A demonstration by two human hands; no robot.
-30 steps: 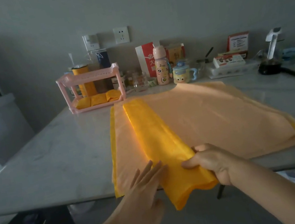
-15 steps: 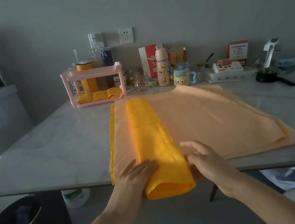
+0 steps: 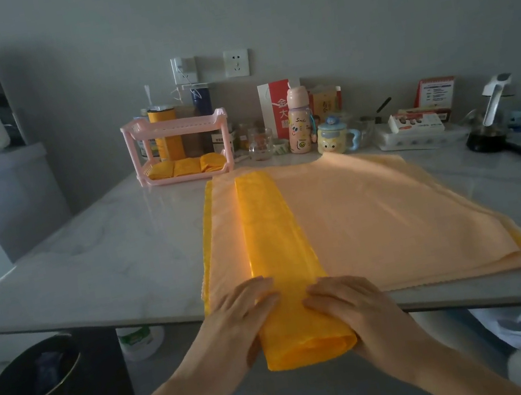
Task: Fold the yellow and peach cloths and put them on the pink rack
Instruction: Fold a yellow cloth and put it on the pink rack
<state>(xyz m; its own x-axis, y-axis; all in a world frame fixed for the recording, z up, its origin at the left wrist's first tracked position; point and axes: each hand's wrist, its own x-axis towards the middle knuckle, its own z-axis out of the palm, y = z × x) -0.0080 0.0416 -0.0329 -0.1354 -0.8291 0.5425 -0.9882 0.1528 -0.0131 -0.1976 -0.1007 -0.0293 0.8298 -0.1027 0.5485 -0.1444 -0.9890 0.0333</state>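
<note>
Two hands bracket the near end of the yellow cloth (image 3: 272, 230). The left hand (image 3: 239, 319) has its fingers (image 3: 257, 293) extended and flat, pressing on the left edge of the cloth; it grips nothing. The right hand (image 3: 351, 306) lies opposite, its fingers (image 3: 319, 294) slightly bent and resting on the right edge; no pinch is visible. The fingertips of the two hands are near each other but apart, with yellow fabric between them.

The yellow cloth is folded into a long, narrow, glossy strip of several layers. It runs from the hands toward the far side of the worktop (image 3: 107, 266). Its near end hangs over the near worktop edge, between the two palms. The strip lies on the left part of the peach cloth (image 3: 376, 211), which is spread flat and extends well to the right.

The pink rack (image 3: 173, 127) stands at the far left, beyond the strip. Three folded yellow pieces (image 3: 186, 167) lie on its lower shelf.
</note>
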